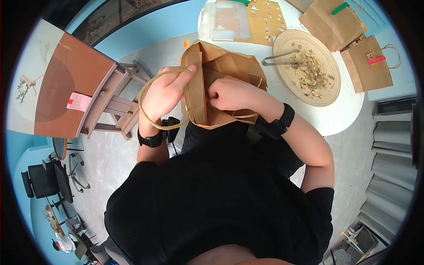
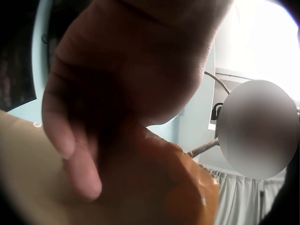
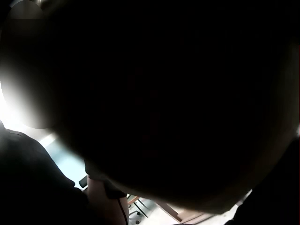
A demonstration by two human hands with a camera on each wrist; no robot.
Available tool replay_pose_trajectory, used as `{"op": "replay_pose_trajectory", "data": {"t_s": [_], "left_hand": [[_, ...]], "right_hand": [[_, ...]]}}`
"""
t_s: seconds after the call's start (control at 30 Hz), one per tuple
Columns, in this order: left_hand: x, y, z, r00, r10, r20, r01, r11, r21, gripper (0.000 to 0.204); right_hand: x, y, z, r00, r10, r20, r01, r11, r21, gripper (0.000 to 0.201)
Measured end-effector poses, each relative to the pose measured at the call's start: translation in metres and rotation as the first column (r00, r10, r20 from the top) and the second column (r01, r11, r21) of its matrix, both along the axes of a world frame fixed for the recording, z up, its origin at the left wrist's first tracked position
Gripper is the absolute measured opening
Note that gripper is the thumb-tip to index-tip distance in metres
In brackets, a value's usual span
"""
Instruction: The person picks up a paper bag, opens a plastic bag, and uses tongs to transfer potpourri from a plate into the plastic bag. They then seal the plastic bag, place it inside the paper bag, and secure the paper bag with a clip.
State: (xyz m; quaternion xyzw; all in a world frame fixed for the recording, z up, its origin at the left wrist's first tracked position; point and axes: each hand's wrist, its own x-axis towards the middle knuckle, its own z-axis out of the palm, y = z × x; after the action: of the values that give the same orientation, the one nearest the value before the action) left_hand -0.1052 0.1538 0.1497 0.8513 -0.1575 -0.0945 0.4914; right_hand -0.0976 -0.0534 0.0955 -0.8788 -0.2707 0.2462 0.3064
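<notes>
A brown paper bag [image 1: 234,66] with twisted rope handles is held mouth up in front of the person's body. At its left side, my left hand [image 1: 163,90] grips the rim, thumb over the edge, while one handle loops over the wrist. The left wrist view shows the fingers [image 2: 86,176] against the brown paper. My right hand [image 1: 236,93] reaches into the bag's mouth with its fingers bent. Its fingertips are hidden, and I cannot tell whether they hold anything. The right wrist view is almost wholly dark.
On the white round table [image 1: 318,121] a round woven tray [image 1: 287,84] holds small dry bits and metal tongs [image 1: 280,63]. Two more paper bags [image 1: 333,24] with coloured clips stand beyond it. A clear plastic box [image 1: 227,22] lies at the back. A brown table [image 1: 75,66] is at left.
</notes>
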Motion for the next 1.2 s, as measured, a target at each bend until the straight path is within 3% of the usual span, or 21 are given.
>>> {"op": "replay_pose_trajectory", "data": {"t_s": [0.07,0.13,0.23,0.33,0.37,0.47,0.5,0.6,0.7,0.8,0.9,0.93,1.0,1.07,1.1,1.2], "left_hand": [[0.002,0.003,-0.003,1.000,0.009,0.012,-0.009,1.000,0.012,0.053],[0.004,0.008,-0.008,1.000,0.024,-0.009,-0.024,1.000,0.010,0.052],[0.010,0.016,-0.016,0.996,0.068,-0.051,-0.070,0.997,-0.043,0.051],[0.014,0.021,-0.024,0.990,0.115,-0.084,-0.124,0.986,-0.114,0.049],[0.012,0.020,-0.024,0.983,0.139,-0.118,-0.154,0.979,-0.135,0.049],[0.018,0.020,-0.028,0.975,0.180,-0.134,-0.196,0.973,-0.124,0.048],[0.019,0.020,-0.029,0.974,0.190,-0.125,-0.203,0.973,-0.106,0.048],[0.016,0.018,-0.024,0.956,0.208,-0.209,-0.254,0.940,-0.228,0.047],[0.017,0.020,-0.021,0.954,0.213,-0.210,-0.268,0.921,-0.284,0.046],[0.013,0.012,-0.023,0.951,0.254,-0.178,-0.294,0.921,-0.256,0.046],[0.006,0.007,-0.024,0.954,0.227,-0.196,-0.269,0.936,-0.228,0.045],[0.004,0.004,-0.022,0.956,0.221,-0.196,-0.261,0.941,-0.216,0.044],[0.000,-0.002,-0.014,0.938,0.293,-0.184,-0.341,0.873,-0.349,0.042],[-0.009,-0.010,0.003,0.905,0.385,-0.182,-0.421,0.743,-0.520,0.040],[-0.007,-0.007,0.006,0.922,0.358,-0.149,-0.377,0.734,-0.565,0.038],[0.018,0.010,-0.004,0.964,0.232,-0.128,-0.246,0.963,-0.107,0.037]], "right_hand": [[0.001,-0.002,0.000,0.996,-0.073,0.043,0.072,0.997,0.041,0.024],[-0.004,-0.013,0.033,0.963,-0.260,-0.063,0.268,0.936,0.226,0.023],[0.002,-0.039,0.056,0.878,-0.231,-0.418,0.464,0.624,0.629,0.024],[0.004,-0.043,0.021,0.871,-0.146,-0.470,0.462,0.573,0.677,0.029],[0.003,-0.045,0.022,0.873,-0.175,-0.455,0.435,0.702,0.564,0.029],[-0.007,-0.056,0.042,0.911,-0.204,-0.358,0.398,0.664,0.633,0.027],[-0.007,-0.056,0.037,0.910,-0.173,-0.377,0.413,0.472,0.779,0.025],[-0.008,-0.048,0.027,0.911,-0.200,-0.361,0.410,0.341,0.846,0.024],[-0.016,-0.055,0.039,0.935,-0.353,0.015,0.301,0.818,0.490,0.026],[-0.019,-0.061,0.060,0.943,-0.275,-0.187,0.312,0.926,0.213,0.024],[-0.021,-0.055,0.043,0.957,-0.284,-0.066,0.287,0.878,0.384,0.026],[-0.023,-0.055,0.044,0.957,-0.290,0.008,0.269,0.895,0.356,0.024],[-0.029,-0.054,0.052,0.944,-0.288,0.159,0.234,0.927,0.293,0.021],[-0.040,-0.057,0.065,0.889,-0.403,0.216,0.249,0.823,0.510,0.022],[-0.045,-0.060,0.070,0.859,-0.457,0.231,0.240,0.758,0.607,0.023],[-0.055,-0.080,0.075,0.704,-0.612,0.361,0.276,0.704,0.655,0.019]]}}
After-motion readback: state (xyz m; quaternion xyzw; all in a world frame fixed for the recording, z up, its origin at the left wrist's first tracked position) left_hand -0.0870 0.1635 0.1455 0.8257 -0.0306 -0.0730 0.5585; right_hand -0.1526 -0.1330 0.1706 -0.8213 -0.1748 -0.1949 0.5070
